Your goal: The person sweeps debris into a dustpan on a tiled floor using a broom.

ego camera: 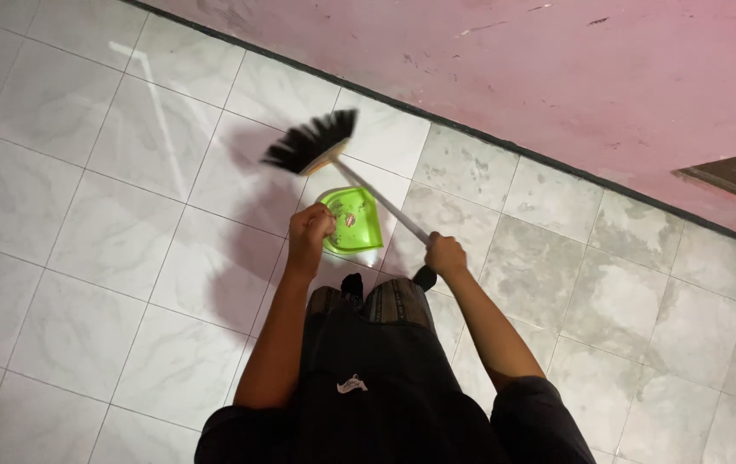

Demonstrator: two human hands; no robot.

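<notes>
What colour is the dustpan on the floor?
Bright green; the dustpan shows clearly in the head view, under the left hand, on white tiles.

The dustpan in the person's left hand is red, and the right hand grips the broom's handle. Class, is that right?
Not quite. The head view shows the dustpan is green, not red. The left hand does hold it, and the right hand grips the broom handle.

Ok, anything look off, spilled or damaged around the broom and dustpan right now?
No spill shows. The floor tiles nearest the pink wall look stained and patchy grey, and the wall paint is scuffed and chipped. The broom is blurred; the green dustpan looks intact.
</notes>
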